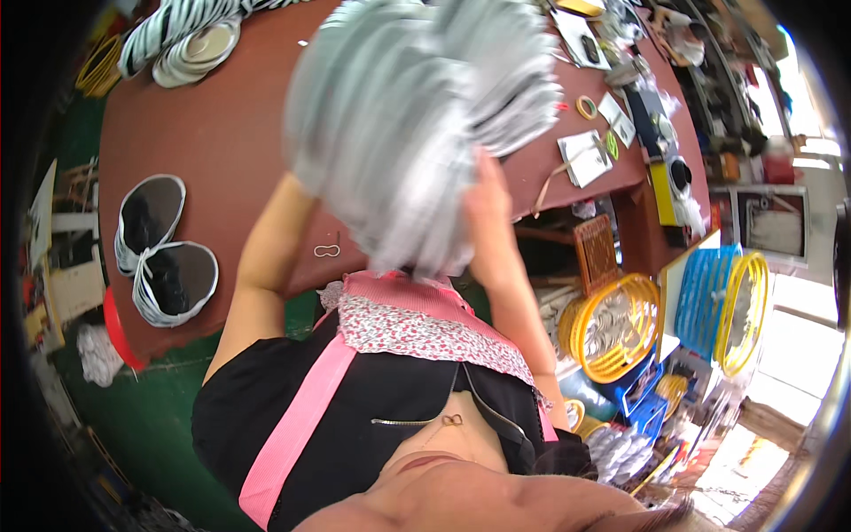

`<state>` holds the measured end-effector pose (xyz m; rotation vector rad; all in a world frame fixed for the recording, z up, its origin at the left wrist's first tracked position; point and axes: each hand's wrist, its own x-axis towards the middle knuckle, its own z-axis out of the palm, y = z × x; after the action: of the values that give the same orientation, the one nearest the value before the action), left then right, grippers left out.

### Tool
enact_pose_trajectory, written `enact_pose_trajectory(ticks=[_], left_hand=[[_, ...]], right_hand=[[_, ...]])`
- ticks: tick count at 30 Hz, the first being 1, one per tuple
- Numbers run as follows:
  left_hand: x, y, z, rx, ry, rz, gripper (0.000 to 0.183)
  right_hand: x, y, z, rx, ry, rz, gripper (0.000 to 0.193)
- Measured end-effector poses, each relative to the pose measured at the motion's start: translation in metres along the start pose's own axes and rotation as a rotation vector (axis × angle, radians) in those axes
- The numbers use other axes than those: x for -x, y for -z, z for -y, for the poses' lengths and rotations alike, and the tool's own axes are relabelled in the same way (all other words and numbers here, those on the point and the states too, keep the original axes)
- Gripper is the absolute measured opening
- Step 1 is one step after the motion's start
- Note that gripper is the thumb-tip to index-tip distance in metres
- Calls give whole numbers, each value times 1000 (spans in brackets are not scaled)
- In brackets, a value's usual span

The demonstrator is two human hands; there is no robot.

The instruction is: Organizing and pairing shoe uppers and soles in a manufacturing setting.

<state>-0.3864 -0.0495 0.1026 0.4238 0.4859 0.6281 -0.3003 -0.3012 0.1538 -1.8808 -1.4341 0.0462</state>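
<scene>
A large stack of layered grey and white fabric pieces [381,133], which look like shoe parts, is held up over the table in front of my chest. It is smeared by motion, and a second row of the same layers [510,80] spreads off to its right. My right hand [487,208] grips the stack's lower right side, its fingers partly blurred. On the other side my left forearm [275,230] reaches up to the stack, which hides the left hand and its fingers.
Dark, white-edged shoe-shaped bundles [168,253] lie on the brown table [230,115] at left, with striped stacks [197,49] at the far left. A wire loop [327,250] lies near me. Tape [586,107] and papers [583,158] lie at right. Yellow round baskets [612,328] stand below.
</scene>
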Motion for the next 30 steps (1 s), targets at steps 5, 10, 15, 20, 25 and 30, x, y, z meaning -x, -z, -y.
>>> enact_pose_trajectory(ticks=[5, 10, 15, 20, 25, 30], left_hand=[[63, 204, -122, -2214, 414, -754, 48], [218, 365, -102, -1680, -49, -843, 39], [178, 106, 0, -1793, -762, -412, 30], [126, 78, 101, -2429, -583, -168, 59], [89, 78, 111, -2613, -397, -297, 48], [95, 65, 104, -2339, -407, -292, 25]], right_hand=[[-19, -41, 28, -196, -33, 240, 68], [-42, -67, -109, 9, -167, 42, 79], [-77, -107, -203, -380, -590, 262, 99], [-81, -152, -209, -514, -517, 291, 101], [-90, -143, -205, -393, -551, 394, 103], [-95, -134, -202, -446, -554, 396, 98]])
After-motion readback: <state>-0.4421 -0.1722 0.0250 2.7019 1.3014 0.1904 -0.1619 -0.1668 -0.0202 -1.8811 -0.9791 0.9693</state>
